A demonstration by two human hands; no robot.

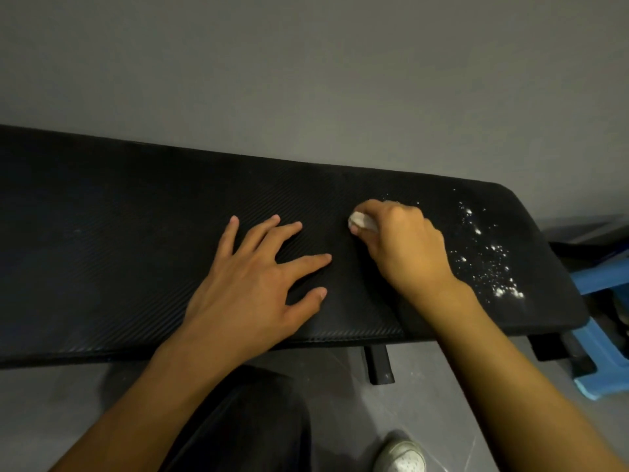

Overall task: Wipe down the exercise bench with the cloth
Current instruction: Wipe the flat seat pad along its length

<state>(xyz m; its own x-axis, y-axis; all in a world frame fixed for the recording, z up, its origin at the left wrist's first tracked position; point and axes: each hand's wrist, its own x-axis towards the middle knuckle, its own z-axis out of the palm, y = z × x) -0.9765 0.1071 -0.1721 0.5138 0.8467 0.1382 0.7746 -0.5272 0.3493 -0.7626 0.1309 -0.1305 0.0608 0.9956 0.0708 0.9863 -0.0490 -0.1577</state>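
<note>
A black padded exercise bench (136,233) with a ribbed surface runs across the view from left to right. My left hand (262,274) lies flat on its middle, fingers spread, holding nothing. To its right, my right hand (405,247) is closed around a small white wad of cloth (360,222) pressed onto the pad; only a bit of the cloth shows between the fingers. White powdery specks (490,260) are scattered over the bench's right end, just right of my right hand.
A grey wall (306,80) stands right behind the bench. A black bench leg (379,364) drops to the grey floor. A blue plastic stool (599,362) sits under the right end. My dark trouser knee (245,420) and a pale shoe (401,454) are below.
</note>
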